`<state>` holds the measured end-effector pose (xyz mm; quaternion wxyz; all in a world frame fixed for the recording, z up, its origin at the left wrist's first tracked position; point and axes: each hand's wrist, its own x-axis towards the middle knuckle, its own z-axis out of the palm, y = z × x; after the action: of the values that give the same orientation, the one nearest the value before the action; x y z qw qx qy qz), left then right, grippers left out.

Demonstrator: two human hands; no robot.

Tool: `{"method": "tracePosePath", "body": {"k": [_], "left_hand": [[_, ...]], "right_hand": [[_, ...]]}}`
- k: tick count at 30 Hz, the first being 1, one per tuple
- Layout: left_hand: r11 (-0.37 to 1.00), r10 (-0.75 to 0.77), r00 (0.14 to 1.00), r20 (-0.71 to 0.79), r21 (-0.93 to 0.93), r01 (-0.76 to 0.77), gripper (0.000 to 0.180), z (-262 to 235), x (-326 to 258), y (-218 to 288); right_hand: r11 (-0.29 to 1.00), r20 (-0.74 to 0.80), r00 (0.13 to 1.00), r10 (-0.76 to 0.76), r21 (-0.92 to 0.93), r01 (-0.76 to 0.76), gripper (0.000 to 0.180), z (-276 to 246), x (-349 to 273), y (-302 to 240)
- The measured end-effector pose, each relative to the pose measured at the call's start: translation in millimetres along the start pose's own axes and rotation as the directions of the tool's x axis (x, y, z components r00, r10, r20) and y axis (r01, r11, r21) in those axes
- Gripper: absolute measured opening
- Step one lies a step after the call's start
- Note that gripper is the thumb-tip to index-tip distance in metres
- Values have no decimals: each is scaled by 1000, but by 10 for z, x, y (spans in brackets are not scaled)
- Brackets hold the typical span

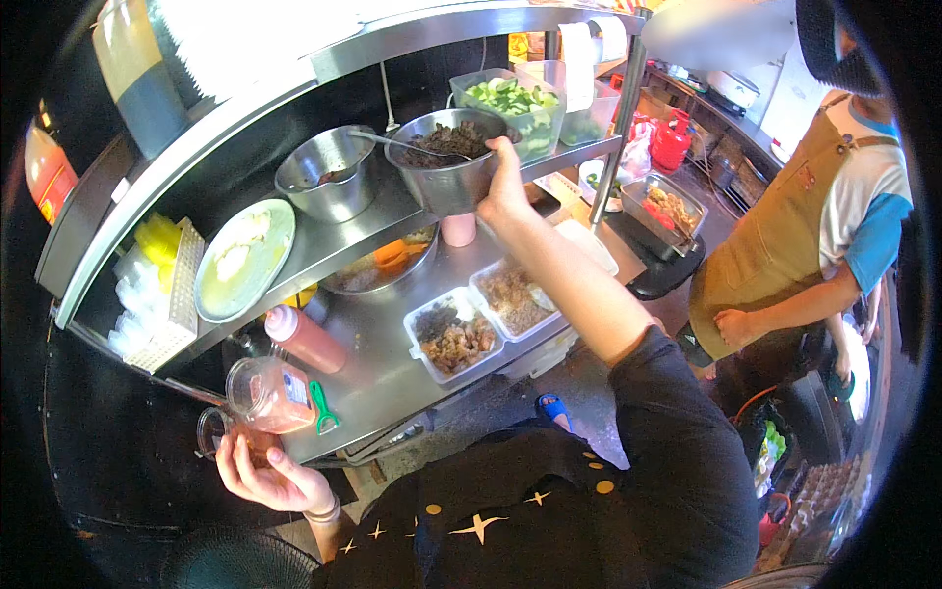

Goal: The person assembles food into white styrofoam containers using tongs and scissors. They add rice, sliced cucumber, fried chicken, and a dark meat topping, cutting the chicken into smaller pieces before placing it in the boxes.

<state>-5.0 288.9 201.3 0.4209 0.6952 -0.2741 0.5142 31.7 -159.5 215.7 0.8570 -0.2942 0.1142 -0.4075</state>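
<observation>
co-worker (805, 245) head cut off at top edge, left hand (270, 476) half hiding small cup (218, 432)

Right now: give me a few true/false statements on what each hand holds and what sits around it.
1. The right hand grips the rim of a steel bowl of dark cooked food on the shelf. True.
2. The left hand is empty. False: it holds a small clear cup by the counter edge.
3. A spoon rests in the gripped bowl. True.
4. The tub of cut green vegetables sits on the lower counter. False: it stands on the shelf, behind the bowl.
5. A person in a tan apron stands to the right. True.
</observation>
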Motion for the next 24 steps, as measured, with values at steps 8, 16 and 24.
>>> {"method": "tracePosePath", "body": {"k": [8, 16, 24], "left_hand": [[999, -38, 997, 62, -4, 38, 30, 166, -100, 96], [999, -29, 966, 256, -4, 31, 34, 803, -202, 322], [927, -202, 819, 536, -164, 336, 37, 1677, -593, 599]], "right_hand": [[845, -100, 990, -100, -534, 32, 98, 260, -93, 348], [503, -3, 965, -264, -854, 135, 105, -83, -418, 141], [311, 199, 778, 596, -950, 5, 53, -2876, -1773, -331]]}}
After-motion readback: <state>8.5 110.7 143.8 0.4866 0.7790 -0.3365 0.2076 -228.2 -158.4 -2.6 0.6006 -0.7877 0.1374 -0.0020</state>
